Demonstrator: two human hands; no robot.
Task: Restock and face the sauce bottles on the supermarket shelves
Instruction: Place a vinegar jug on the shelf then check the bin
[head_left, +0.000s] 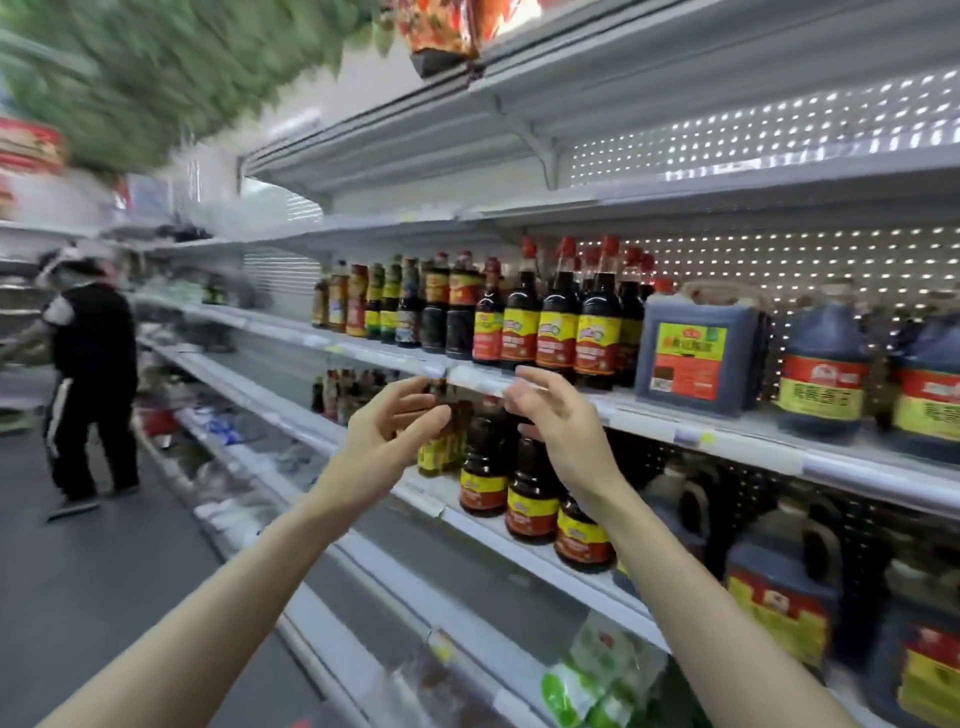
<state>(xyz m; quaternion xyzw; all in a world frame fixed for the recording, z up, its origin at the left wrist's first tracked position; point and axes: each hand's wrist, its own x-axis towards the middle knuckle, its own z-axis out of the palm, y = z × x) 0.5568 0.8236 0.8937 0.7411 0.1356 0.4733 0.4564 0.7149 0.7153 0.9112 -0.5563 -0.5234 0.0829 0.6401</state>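
The left grip (395, 415) and right grip (558, 421) hover wide and empty before the bottles (558, 322), probably heavy, slick and breakable, best taken round the labelled body.

Stretched forward and up on bare forearms: left grip (396, 422) and right grip (562, 423), near each other, apart, fingers loosely curled, holding nothing.
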